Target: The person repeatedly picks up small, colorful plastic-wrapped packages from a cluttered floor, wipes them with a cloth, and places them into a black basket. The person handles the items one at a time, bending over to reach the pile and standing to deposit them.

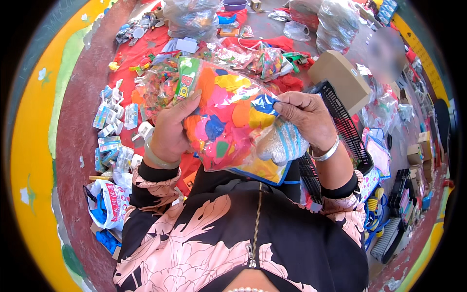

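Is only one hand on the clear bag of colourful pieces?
No, the left hand holds the clear bag at its left side and the right hand pinches its right edge.

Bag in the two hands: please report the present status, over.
Left hand grips bag at left. Right hand pinches right edge. Bag transparent, holding colourful pieces. Black crate at right, not covering bag.

Grey floor [261,30] bearing red cloth [152,44], purple basin [234,6]

shiny see-through plastic bag [219,95], smooth shiny metal bangle [328,151], dull smooth cardboard box [335,80], plain plastic crate [341,121], bumpy metal zip [258,214]
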Demonstrator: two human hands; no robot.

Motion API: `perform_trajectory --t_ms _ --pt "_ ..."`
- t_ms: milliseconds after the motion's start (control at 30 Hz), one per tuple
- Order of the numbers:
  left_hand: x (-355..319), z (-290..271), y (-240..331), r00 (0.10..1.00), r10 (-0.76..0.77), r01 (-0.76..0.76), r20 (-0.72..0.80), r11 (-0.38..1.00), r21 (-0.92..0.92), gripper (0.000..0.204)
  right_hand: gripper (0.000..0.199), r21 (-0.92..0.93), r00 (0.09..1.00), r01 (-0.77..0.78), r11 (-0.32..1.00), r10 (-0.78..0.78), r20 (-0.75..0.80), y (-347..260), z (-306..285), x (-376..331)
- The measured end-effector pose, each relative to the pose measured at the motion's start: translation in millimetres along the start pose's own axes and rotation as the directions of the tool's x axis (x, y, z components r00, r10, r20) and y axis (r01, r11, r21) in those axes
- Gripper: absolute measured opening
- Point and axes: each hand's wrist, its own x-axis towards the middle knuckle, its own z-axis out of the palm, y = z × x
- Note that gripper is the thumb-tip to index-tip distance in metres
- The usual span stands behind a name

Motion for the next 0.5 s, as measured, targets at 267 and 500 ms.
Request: perform_trajectory --t_ms 267,500 --pt "14 -12 -6 0.995 -0.093 0.098 -0.040 0.980 0.171 0.033 0.007 0.114 0.999 -0.010 0.993 0.006 0.035 -7 -10 -15" --pt "26 -8 -23 0.988 -0.149 0.146 0.034 0.987 0.072 0.034 0.038 0.363 0.924 -0.024 0.932 -0.118 0.365 4 -5 -10"
